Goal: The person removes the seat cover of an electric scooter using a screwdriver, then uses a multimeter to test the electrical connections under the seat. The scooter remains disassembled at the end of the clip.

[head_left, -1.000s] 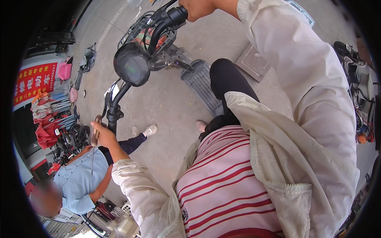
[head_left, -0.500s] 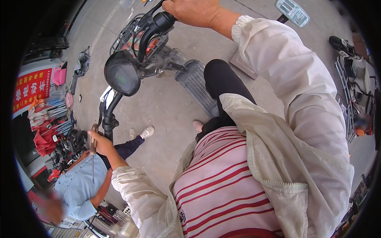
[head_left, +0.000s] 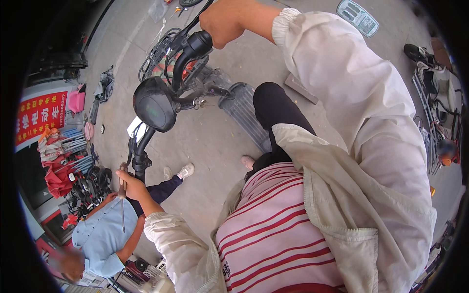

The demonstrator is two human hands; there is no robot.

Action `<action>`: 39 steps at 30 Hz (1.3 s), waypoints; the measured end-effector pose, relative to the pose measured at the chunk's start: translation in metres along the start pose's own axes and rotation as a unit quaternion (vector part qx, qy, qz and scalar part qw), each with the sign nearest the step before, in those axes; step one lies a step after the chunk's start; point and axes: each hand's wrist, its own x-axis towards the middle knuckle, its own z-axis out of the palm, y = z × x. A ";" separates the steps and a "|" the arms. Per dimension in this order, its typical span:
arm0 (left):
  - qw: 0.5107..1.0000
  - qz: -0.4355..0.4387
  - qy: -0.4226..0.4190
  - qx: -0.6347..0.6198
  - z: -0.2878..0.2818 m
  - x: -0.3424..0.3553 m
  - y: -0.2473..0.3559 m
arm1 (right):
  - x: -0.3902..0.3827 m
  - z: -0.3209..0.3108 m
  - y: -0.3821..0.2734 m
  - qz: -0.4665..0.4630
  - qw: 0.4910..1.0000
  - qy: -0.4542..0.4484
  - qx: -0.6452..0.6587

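Observation:
My left hand (head_left: pixel 135 187) is closed around a screwdriver (head_left: pixel 123 184) with a wooden-looking handle and a thin downward-pointing blade, beside the left end of the black handlebar (head_left: pixel 141 156); its fingers partly hide the bar's grip. At the top, my right hand (head_left: pixel 225 24) grips the right handlebar grip (head_left: pixel 199 44). Between them is a black rounded display housing (head_left: pixel 154 102), with cables and a wire basket (head_left: pixel 157 57) behind it. Below the steering column lies a grey ribbed footboard (head_left: pixel 241 112), partly covered by my dark-clad leg (head_left: pixel 273 107).
A co-worker in a light blue shirt (head_left: pixel 103 234) is at the lower left. Stacked red folded items (head_left: pixel 57 176), a pink seat (head_left: pixel 76 101) and a red banner (head_left: pixel 41 117) line the left. Scooters (head_left: pixel 439 107) stand right; a mirror (head_left: pixel 357 17) and grey slab (head_left: pixel 300 88) are upper right.
The handlebar, both my hands and the background have shifted somewhat lower in the view, and my right hand slightly left. The mirror shows more fully. Both hands keep their holds.

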 end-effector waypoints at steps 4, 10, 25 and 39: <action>1.000 -0.004 0.001 -0.010 0.000 -0.010 0.012 | 0.012 0.000 0.005 -0.011 0.999 -0.027 0.018; 1.000 -0.016 -0.002 0.012 -0.004 -0.001 0.005 | -0.004 0.021 0.001 -0.014 0.989 0.148 -0.001; 0.998 -0.026 0.013 -0.046 0.001 0.002 -0.005 | -0.004 0.065 0.003 -0.018 0.894 0.437 -0.098; 0.997 -0.071 -0.004 -0.012 0.000 -0.014 0.025 | -0.006 0.009 0.010 -0.014 0.996 0.092 0.001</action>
